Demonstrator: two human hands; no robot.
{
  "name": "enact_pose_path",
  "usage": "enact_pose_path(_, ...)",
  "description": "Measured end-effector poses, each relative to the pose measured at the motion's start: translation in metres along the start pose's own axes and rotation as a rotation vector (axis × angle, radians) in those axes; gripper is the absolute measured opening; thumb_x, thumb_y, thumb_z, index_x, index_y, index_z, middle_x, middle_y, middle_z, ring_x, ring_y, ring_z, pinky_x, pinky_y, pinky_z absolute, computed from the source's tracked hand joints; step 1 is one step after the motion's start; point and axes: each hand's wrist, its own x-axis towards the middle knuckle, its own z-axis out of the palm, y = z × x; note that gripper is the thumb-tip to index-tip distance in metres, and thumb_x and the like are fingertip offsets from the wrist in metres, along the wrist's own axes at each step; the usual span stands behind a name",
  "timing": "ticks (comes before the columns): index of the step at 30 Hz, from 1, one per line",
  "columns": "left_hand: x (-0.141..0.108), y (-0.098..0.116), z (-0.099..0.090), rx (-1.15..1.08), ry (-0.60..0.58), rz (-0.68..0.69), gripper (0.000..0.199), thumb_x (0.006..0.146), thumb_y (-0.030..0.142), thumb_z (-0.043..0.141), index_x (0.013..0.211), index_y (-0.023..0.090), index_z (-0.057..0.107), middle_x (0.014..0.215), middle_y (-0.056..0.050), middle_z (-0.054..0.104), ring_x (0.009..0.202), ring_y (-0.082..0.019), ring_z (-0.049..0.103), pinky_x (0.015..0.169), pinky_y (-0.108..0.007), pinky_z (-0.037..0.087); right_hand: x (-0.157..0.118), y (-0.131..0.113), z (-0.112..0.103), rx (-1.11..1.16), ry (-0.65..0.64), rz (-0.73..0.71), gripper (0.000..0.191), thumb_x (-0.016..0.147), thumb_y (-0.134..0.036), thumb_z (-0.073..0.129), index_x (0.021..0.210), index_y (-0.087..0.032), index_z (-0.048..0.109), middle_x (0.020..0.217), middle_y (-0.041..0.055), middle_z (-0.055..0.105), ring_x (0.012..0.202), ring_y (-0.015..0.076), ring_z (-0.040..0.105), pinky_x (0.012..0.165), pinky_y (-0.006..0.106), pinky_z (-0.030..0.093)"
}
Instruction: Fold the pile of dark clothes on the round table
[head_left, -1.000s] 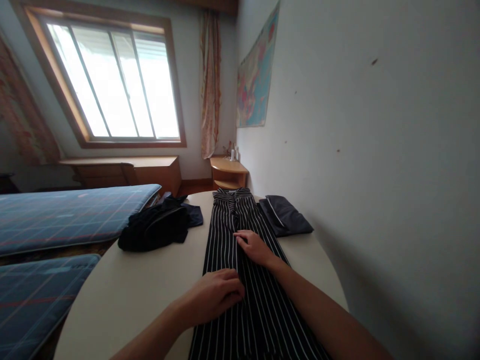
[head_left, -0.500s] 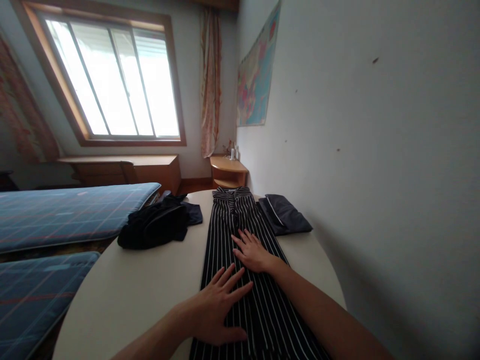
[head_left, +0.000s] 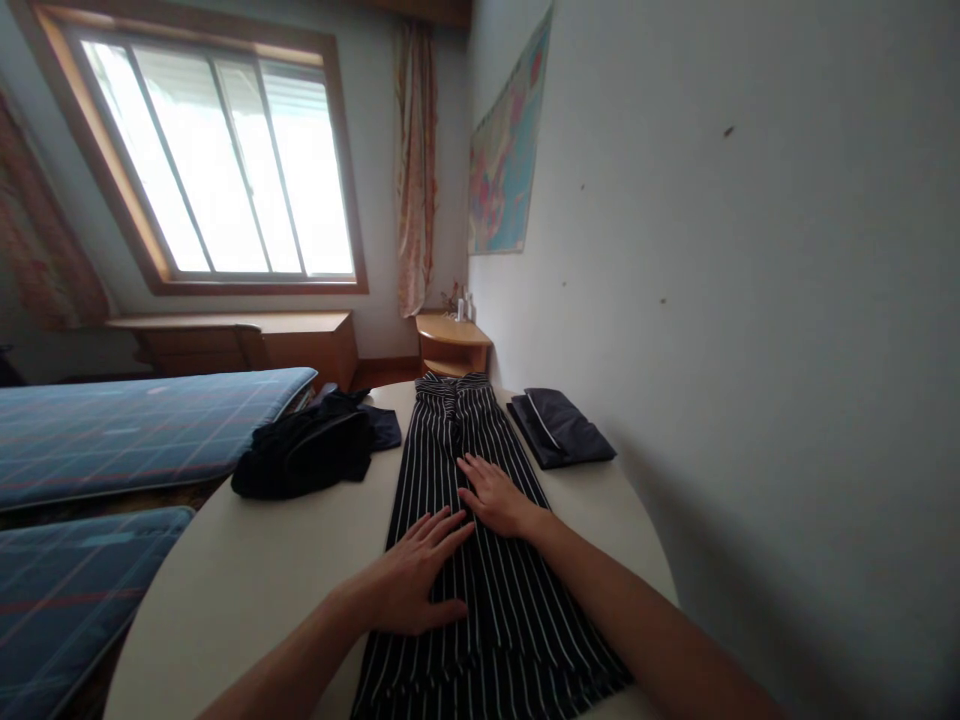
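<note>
Striped black-and-white trousers (head_left: 517,590) lie lengthwise on a round cream table (head_left: 247,590), with the waistband at the far edge and the hems toward me. My left hand (head_left: 412,575) rests on their left part, fingers spread and thumb out. Slightly farther off, my right hand (head_left: 496,497) lies on the middle of the cloth with its fingers extended. Neither hand grips anything. Wrinkles show in the fabric near the waist.
A dark crumpled garment pile (head_left: 307,445) sits at the table's left. Folded dark clothing (head_left: 564,428) lies at the right, near the wall (head_left: 750,380). Blue plaid mattresses (head_left: 157,425) are on the left. Behind stand a desk (head_left: 300,345) and a corner shelf (head_left: 454,330).
The trousers have shifted slightly left in view, and more of their near end shows. My left hand has moved forward and left; my right hand has moved slightly left.
</note>
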Motion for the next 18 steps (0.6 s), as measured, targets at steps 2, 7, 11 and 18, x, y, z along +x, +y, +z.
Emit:
enact_pose_path(2,0.001,0.003,-0.002,-0.001,0.054,0.028,0.081,0.082,0.047,0.068,0.151,0.025,0.031,0.158,-0.013,0.029,0.147,-0.035,0.022,0.117,-0.057,0.023,-0.018,-0.001,-0.001,-0.013,-0.03,-0.016,0.061,0.101,-0.047,0.03,0.154,-0.016,0.029,0.161,0.0119,0.025,0.149,0.0266,0.017,0.12,0.049,0.013)
enact_pose_path(7,0.005,0.015,-0.008,0.059,0.134,0.161,0.022,0.09,0.028,0.061,0.112,0.027,0.064,0.123,-0.006,0.058,0.113,-0.023,0.057,0.099,-0.039,0.046,-0.067,-0.014,-0.009,0.005,-0.107,-0.103,0.054,0.101,-0.036,0.032,0.151,-0.016,0.037,0.16,0.0105,0.027,0.149,0.0255,0.017,0.121,0.048,0.015)
enact_pose_path(11,0.006,0.031,-0.009,0.189,0.112,0.178,0.021,0.098,0.024,0.046,0.09,0.022,0.065,0.094,-0.003,0.062,0.088,-0.018,0.06,0.082,-0.029,0.048,-0.106,-0.035,-0.021,0.087,-0.124,-0.155,0.059,0.096,-0.04,0.046,0.148,-0.013,0.038,0.157,0.0146,0.033,0.148,0.0263,0.023,0.121,0.047,0.02)
enact_pose_path(18,-0.029,0.06,-0.008,0.146,0.071,0.022,0.029,0.08,0.039,0.07,0.101,0.022,0.058,0.111,-0.004,0.061,0.096,-0.022,0.062,0.082,-0.032,0.048,-0.157,-0.058,-0.026,0.172,-0.054,-0.142,0.056,0.076,-0.044,0.074,0.121,-0.017,0.054,0.148,0.0147,0.046,0.138,0.0275,0.041,0.114,0.041,0.034)
